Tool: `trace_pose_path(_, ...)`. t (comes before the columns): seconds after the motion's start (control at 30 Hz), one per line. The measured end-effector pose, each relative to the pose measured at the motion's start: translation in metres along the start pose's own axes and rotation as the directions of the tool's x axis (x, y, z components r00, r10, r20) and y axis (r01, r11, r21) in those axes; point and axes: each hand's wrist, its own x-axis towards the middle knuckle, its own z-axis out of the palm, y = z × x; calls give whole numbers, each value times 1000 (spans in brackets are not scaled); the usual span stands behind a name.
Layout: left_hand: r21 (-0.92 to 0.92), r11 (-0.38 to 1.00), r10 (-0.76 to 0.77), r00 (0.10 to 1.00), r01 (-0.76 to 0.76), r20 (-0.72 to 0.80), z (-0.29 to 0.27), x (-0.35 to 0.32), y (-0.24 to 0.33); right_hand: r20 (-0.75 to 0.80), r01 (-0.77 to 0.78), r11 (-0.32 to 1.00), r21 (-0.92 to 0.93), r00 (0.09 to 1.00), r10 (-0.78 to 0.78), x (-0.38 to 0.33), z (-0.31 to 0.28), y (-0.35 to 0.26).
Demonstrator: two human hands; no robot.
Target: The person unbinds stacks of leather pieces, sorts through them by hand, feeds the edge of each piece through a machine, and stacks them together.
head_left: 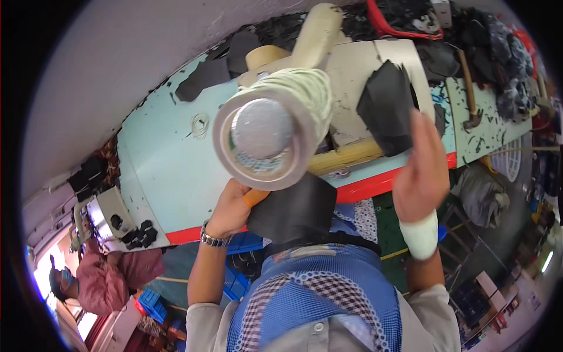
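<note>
My left hand (230, 210), with a metal watch at the wrist and something orange at its fingertips, is closed on the edge of a black sheet piece (296, 211). The piece hangs at the table's front edge, before my apron. My right hand (419, 173), a white band (420, 234) round its wrist, is raised on the right with fingers stretched out, slightly blurred. Nothing shows in it. Beyond it, a stack of black sheet pieces (384, 108) lies on a cream machine bed (352, 88). A large spool (319, 100) wound with pale cord looms above the left hand, hiding part of the machine.
The pale blue table (170, 170) has a red front edge and a small coil of cord (199, 125). A hammer (469, 97) lies at the right among black scraps. Another person in a red top (105, 278) is at the far left, near a blue crate (152, 305).
</note>
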Motion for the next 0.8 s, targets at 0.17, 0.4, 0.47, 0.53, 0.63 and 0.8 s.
trace_pose_path(0.17, 76, 996, 40, 995, -47, 91, 20, 2, 14, 147, 10, 984, -178, 989, 17, -10, 38, 11)
trace_pose_path(0.4, 155, 983, 92, 996, -94, 22, 7, -3, -4, 848, -820, 247, 516, 450, -279, -33, 10, -31)
trace_pose_path(0.47, 105, 988, 117, 991, -109, -69, 19, -5, 4, 853, -832, 200, 518, 484, -195, -46, 20, -30)
trace_pose_path(0.53, -378, 924, 33, 996, -60, -79, 26, -14, 6, 855, -844, 141, 518, 503, -128, -49, 25, -34)
trace_pose_path(0.63, -213, 977, -19, 1000, 16, -13, 21, -10, 5, 898, -883, 192, 428, 392, -198, -42, 35, -25)
trace_pose_path(0.8, -144, 984, -111, 993, 105, -33, 12, 5, 8, 935, -940, -69, 335, 341, -102, -33, 50, -33)
